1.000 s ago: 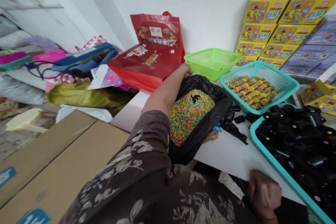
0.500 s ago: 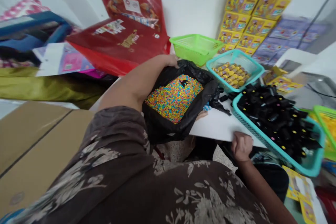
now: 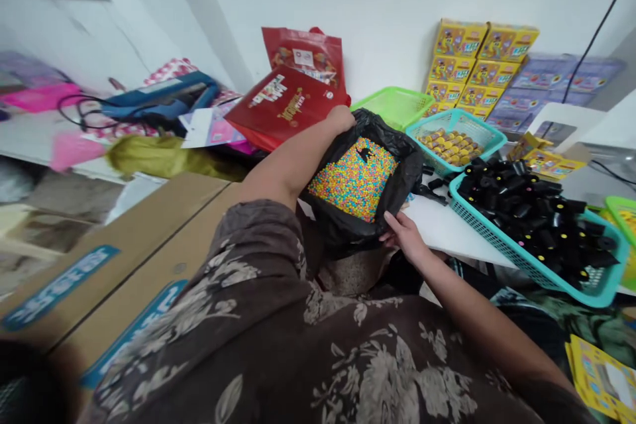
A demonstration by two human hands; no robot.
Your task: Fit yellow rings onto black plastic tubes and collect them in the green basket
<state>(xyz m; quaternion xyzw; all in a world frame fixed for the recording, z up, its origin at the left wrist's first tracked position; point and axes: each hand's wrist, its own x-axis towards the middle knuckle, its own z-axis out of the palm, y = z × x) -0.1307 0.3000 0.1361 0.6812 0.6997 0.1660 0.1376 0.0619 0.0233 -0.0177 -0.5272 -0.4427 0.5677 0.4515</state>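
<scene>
A black plastic bag (image 3: 334, 233) lies with its mouth spread wide at the table's near edge, full of small multicoloured round pellets (image 3: 354, 180). On the pellets rests a small black object (image 3: 364, 154) that I cannot make out. My left hand (image 3: 342, 119) reaches across to the bag's far left rim and is closed on it, its fingertips partly hidden. At the near right rim, my right hand (image 3: 402, 232) pinches the plastic, thumb on the outside. Right of the bag is a turquoise basket (image 3: 536, 271) heaped with black cylindrical pieces (image 3: 536, 218).
Behind the bag stand a green basket (image 3: 392, 106), a smaller turquoise basket (image 3: 489, 140) with yellow-capped tubes, and stacked yellow boxes (image 3: 454, 69). Red bags (image 3: 288, 109) lean at the wall. A large cardboard box (image 3: 163, 232) is on my left.
My right hand has come up from beside the table edge, opened from a fist and taken hold of the bag's near rim. My left hand stays on the far rim. The view has shifted left.
</scene>
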